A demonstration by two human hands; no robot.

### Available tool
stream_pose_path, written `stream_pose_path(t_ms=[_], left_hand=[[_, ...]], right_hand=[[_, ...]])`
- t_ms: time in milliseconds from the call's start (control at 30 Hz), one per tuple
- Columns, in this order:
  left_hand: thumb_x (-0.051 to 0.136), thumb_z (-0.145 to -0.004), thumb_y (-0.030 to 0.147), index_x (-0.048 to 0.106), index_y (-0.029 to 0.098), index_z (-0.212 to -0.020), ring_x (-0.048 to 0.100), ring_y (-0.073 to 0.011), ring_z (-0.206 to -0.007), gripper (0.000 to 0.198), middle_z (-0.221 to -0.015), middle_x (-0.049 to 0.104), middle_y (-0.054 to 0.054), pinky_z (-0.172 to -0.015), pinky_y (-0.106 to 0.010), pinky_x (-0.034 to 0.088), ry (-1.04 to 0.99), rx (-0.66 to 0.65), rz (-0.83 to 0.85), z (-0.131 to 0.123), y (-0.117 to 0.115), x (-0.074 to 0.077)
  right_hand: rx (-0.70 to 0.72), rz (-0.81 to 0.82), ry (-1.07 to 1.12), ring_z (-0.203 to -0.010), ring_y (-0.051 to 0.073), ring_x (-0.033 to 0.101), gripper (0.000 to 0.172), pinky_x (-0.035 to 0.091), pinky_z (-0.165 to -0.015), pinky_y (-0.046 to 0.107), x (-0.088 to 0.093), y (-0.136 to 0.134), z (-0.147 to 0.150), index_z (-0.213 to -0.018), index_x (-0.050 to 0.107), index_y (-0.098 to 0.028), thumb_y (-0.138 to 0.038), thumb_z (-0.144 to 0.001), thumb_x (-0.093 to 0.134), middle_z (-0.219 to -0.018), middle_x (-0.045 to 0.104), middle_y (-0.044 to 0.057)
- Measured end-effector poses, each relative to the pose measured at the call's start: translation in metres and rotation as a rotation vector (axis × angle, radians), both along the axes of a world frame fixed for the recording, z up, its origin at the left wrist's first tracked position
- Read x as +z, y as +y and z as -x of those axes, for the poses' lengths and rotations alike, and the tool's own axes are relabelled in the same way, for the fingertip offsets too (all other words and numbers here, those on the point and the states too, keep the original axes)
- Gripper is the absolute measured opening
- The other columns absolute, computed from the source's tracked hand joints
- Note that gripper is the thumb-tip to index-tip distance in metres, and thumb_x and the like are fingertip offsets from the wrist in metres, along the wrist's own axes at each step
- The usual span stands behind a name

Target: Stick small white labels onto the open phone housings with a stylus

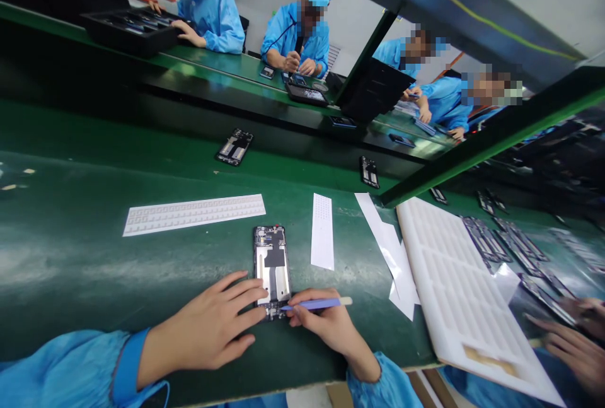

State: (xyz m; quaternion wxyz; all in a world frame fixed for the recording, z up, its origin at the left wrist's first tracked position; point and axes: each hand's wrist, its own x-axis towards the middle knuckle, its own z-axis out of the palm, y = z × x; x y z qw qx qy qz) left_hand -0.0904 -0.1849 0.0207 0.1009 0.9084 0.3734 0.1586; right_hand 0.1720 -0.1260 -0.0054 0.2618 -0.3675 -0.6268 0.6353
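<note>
A smartphone frame [274,263] with its inner parts bare lies upright before me on the green bench. My left hand [212,320] is spread open, its fingertips resting along the lower left edge of the phone. Between the fingers of my right hand [326,326] is a purple pen-shaped tool [316,303] with a pale rear end. The tool's tip touches or hovers at the small parts on the phone's bottom end; I cannot tell which. A long white sticker sheet [193,214] lies beyond my left hand, and a narrower sticker sheet [322,231] is right of the phone.
A white slotted foam tray [454,275] stands to the right, with white paper strips [394,256] beside it. Past it are several phone frames and a co-worker's hands [567,338]. Two more phone frames lie by the back ledge. A green post [472,149] slants overhead; co-workers sit opposite.
</note>
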Motion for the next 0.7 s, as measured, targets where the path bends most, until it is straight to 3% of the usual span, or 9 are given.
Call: stream_pose_path(t_ms=[533,700], left_hand=[[0.052,-0.093,0.033,0.056,0.023,-0.127,0.051,-0.0247,-0.123,0.036,-0.13,0.059,-0.005,-0.112,-0.044,0.032,-0.03,0.005,0.002,-0.0007,-0.001,-0.0023],[0.052,-0.093,0.033,0.051,0.027,-0.135,0.05,-0.0252,-0.124,0.043,-0.133,0.057,-0.005,-0.112,-0.047,0.031,-0.007,-0.016,-0.007,0.0011,-0.0018,-0.0032]], right_hand=[[0.017,-0.01,0.0,-0.058,0.018,0.072,0.015,0.061,-0.058,0.025,0.0022,0.0015,0.0003,-0.088,0.077,-0.02,-0.034,-0.084,0.073,-0.07,0.076,0.004],[0.013,-0.006,-0.002,-0.058,0.018,0.072,0.016,0.061,-0.058,0.025,0.003,0.0016,0.0003,-0.088,0.077,-0.02,-0.035,-0.084,0.073,-0.07,0.076,0.005]])
